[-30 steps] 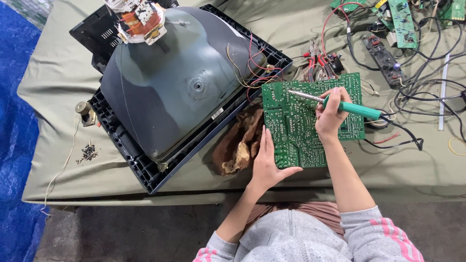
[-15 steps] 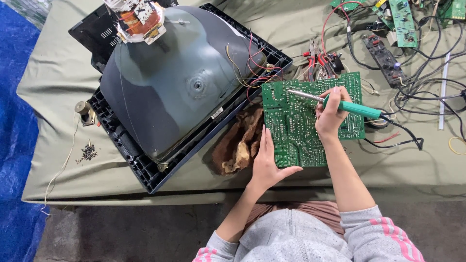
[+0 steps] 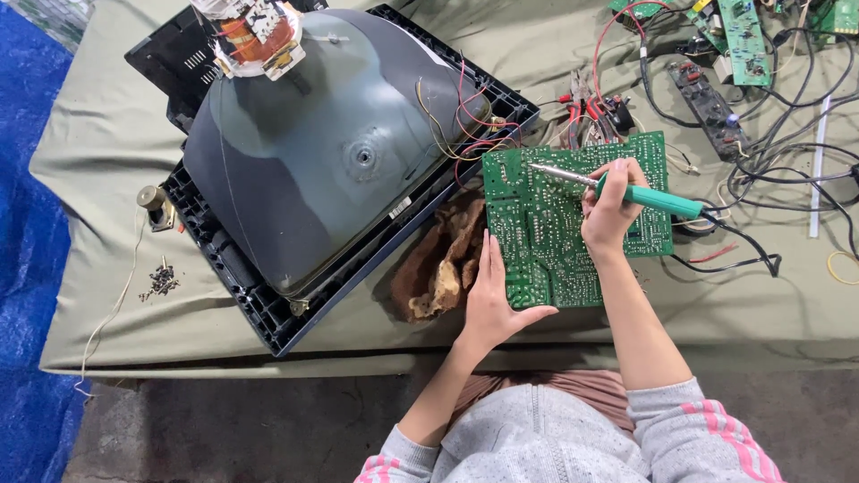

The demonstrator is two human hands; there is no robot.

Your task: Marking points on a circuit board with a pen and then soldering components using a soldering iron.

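Our right hand (image 3: 610, 210) grips the green iron (image 3: 626, 190), tip on the far left part of the green board (image 3: 546, 233), which lies mid-table right of the tube (image 3: 331, 152). Our left hand (image 3: 497, 300) lies flat, fingers open, steadying the board's near left edge beside the brown rag (image 3: 443, 259).

Circuit board (image 3: 555, 224) right of picture tube (image 3: 331, 152), rag (image 3: 443, 259) between, perhaps touching both

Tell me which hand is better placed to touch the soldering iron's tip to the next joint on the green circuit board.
Right. The right hand grips the green-handled soldering iron, its metal tip over the flat green circuit board. The left hand lies flat on the board's lower left edge, likely steadying it.
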